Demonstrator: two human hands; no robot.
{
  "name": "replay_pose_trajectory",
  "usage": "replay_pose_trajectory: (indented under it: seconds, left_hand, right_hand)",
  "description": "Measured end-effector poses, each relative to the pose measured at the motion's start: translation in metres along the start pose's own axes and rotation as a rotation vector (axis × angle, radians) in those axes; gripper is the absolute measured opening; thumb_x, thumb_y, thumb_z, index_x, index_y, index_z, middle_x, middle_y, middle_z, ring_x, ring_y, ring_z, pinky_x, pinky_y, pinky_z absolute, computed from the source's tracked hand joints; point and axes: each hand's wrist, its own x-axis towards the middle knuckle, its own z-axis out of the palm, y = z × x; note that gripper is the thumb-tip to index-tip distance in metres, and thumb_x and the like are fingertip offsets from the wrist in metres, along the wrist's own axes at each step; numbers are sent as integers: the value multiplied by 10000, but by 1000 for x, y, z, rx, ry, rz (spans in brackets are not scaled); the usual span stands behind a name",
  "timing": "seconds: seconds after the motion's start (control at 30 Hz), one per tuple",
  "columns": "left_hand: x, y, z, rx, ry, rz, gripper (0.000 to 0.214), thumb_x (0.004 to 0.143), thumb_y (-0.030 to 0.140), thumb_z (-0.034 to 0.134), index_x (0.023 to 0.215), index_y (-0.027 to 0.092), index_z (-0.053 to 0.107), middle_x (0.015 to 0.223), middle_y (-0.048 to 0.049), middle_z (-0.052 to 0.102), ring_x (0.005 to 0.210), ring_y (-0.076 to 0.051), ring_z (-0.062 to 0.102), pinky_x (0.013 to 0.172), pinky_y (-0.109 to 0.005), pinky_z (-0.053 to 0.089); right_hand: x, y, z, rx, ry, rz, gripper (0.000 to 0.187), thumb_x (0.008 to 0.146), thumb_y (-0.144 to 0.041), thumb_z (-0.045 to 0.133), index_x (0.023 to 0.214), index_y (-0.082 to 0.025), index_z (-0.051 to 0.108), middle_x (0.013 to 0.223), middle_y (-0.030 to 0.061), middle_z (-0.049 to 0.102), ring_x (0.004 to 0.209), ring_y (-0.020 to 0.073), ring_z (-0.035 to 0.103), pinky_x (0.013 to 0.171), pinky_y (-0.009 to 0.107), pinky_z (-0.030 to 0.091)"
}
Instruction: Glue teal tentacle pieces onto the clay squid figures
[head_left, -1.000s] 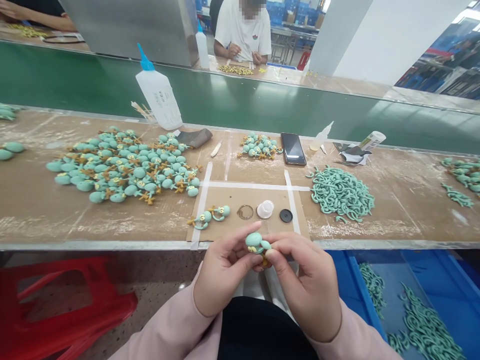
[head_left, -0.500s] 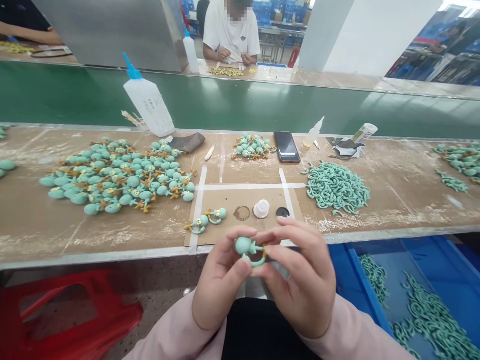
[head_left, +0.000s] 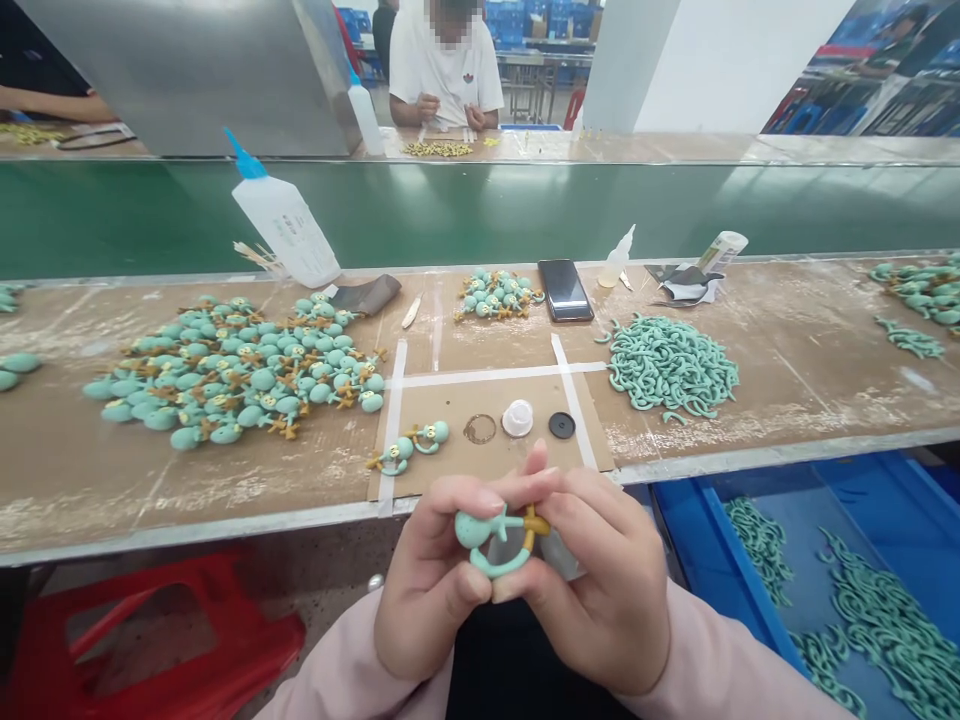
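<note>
My left hand [head_left: 429, 580] and my right hand [head_left: 592, 580] both pinch a teal clay figure [head_left: 474, 530] just past the table's near edge. Its curved teal arm [head_left: 501, 565] loops below the round head to a tan clay piece [head_left: 537, 520]. Fingers of both hands hide part of the figure's body. Directly ahead on a cardboard sheet [head_left: 487, 490] lie two similar figures [head_left: 411, 445], a thin ring [head_left: 479, 429], a white cup [head_left: 517, 418] and a black disc [head_left: 562, 425].
A large pile of teal figures [head_left: 240, 375] lies left, and curved teal strips [head_left: 671, 365] lie right. A glue bottle [head_left: 283, 220] and phone [head_left: 565, 290] stand behind. A blue crate [head_left: 742, 570] sits lower right, a red stool [head_left: 157, 630] lower left. A co-worker [head_left: 442, 75] sits beyond the green partition.
The figure has turned in my fingers, and its curved arm now shows as a wider loop toward the tan piece. My hands sit slightly lower, and the whole view has tilted.
</note>
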Motion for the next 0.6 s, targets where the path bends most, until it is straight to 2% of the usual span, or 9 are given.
replay_pose_trajectory:
  seconds: [0.37,0.6]
  left_hand:
    - [3,3,0,61,-22,12,199,926,352,559,1119,382,593,1301,3,662,1389,-235,417,1160,-526,278]
    - [-2,-1,3,85,35,34,192,925,366,556,1111,392,596,1273,12,680,1379,-255,433,1152,-521,297]
  right_hand:
    - [-1,-4,1,16,48,41,251,863,-378,671,730,-173,615,643,24,570,588,144,502,556,267,375]
    - [-2,-6,4,32,51,55,281,881,-445,642,852,-167,669,645,40,585,584,161,523,543,271,402]
